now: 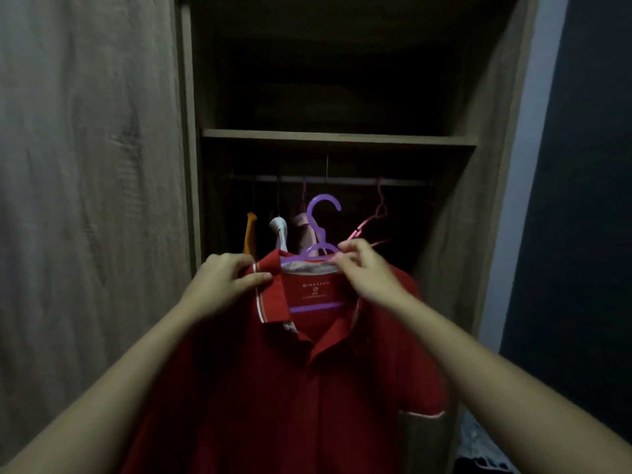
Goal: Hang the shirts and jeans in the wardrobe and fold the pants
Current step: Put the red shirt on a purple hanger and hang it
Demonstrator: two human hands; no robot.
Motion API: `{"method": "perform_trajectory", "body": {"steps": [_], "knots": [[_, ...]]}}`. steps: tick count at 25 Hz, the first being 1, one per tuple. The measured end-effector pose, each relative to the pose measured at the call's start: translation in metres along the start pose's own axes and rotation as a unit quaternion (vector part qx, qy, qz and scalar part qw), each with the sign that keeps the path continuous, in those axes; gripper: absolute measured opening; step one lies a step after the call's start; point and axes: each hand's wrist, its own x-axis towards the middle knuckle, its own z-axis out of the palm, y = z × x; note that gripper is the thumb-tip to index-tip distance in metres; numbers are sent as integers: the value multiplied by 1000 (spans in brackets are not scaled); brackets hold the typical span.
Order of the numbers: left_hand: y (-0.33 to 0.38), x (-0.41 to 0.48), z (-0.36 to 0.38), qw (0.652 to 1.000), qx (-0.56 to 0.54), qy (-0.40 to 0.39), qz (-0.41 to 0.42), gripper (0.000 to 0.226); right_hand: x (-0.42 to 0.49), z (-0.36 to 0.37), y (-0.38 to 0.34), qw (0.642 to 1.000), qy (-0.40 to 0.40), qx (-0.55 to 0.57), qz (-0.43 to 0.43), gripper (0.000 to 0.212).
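Note:
A red polo shirt (273, 388) hangs on a purple hanger (319, 220) that I hold up in front of the open wardrobe. My left hand (225, 278) grips the shirt's left collar and shoulder. My right hand (362, 268) pinches the back of the collar at the hanger's shoulder bar. The hanger's hook points up, below the clothes rail (328, 180) and apart from it.
On the rail hang an orange garment (250, 234), a white one (278, 229), a pink one (302, 230) and an empty pink hanger (376, 217). A wooden shelf (338, 137) spans above the rail. The wardrobe door (85, 200) stands at left, a dark wall at right.

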Motion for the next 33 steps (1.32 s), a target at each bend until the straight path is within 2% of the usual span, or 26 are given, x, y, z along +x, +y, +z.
{"method": "perform_trajectory", "body": {"steps": [2,3,5,8,9,11,13,17,19,21,23,25,27,33], "knots": [[16,-9,10,999,37,16,-20,34,1,18,-10,975,-51,174,126,26],[24,-14,15,998,56,26,-30,36,2,23,-11,959,-50,232,155,30],[37,-25,21,996,78,19,-50,37,5,30,-9,947,-30,267,174,41],[54,-31,21,994,70,-49,-65,32,6,37,4,966,36,201,156,53],[60,-29,20,993,60,-68,-69,38,5,39,7,969,44,191,152,55],[70,-20,21,992,28,-89,-79,49,5,39,15,968,25,196,151,60],[76,-10,30,992,-10,-95,-85,43,7,37,18,967,3,206,148,56],[88,1,57,995,-14,-41,-92,33,19,28,28,975,-26,181,123,53],[93,9,74,995,-12,-1,-99,28,37,23,39,983,-49,138,109,44],[93,18,90,993,-33,26,-112,26,59,13,50,994,-4,67,89,35],[86,25,103,989,-41,46,-133,28,89,-1,62,993,87,-13,84,35],[76,31,115,986,-46,60,-151,29,124,-11,75,985,133,-47,101,41],[68,39,124,983,-43,58,-170,28,162,-12,89,980,133,-52,136,54],[59,54,136,984,-46,67,-156,24,232,16,116,968,115,36,219,85]]}}
